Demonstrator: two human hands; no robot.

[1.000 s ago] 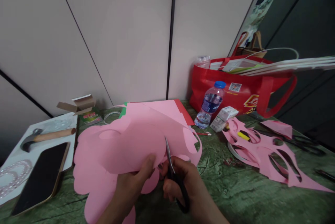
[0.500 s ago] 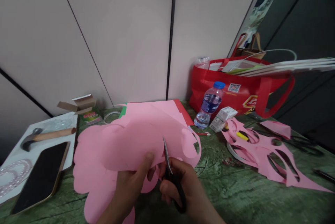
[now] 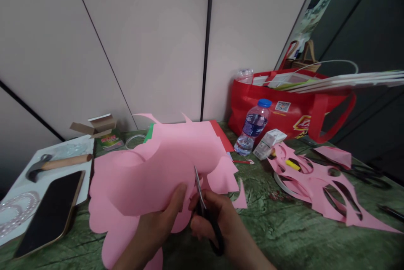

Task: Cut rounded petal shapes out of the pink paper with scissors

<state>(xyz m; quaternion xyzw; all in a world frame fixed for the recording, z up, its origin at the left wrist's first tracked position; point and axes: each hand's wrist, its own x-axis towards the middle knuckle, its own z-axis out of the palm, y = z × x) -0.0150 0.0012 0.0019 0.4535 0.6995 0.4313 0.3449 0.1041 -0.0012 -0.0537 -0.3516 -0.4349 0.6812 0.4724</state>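
My left hand [image 3: 164,219] pinches a large sheet of pink paper [image 3: 154,181] near its lower edge, thumb on top and fingers underneath. In my right hand [image 3: 217,215] is a pair of black-handled scissors [image 3: 201,192], fingers through the loops. The blades point up and away, at the paper's right side just right of my left thumb. Below and left of the held sheet lie more pink paper pieces with scalloped edges [image 3: 110,207]. Further pink sheets are stacked behind it, over a red sheet [image 3: 224,137]. Part of the lower blade is hidden by the paper.
On the left are a phone [image 3: 52,211], a hammer [image 3: 57,164], a bead string [image 3: 19,213] and an opened small box [image 3: 109,137]. To the right stand a water bottle [image 3: 254,126], a white carton [image 3: 269,143] and a red bag [image 3: 284,105]. Pink offcuts [image 3: 318,183] lie at the right.
The held pink paper has turned and shifted left. A curved strip on its right has come away, and pointed paper ends now show at the back. Both hands stay nearly in place.
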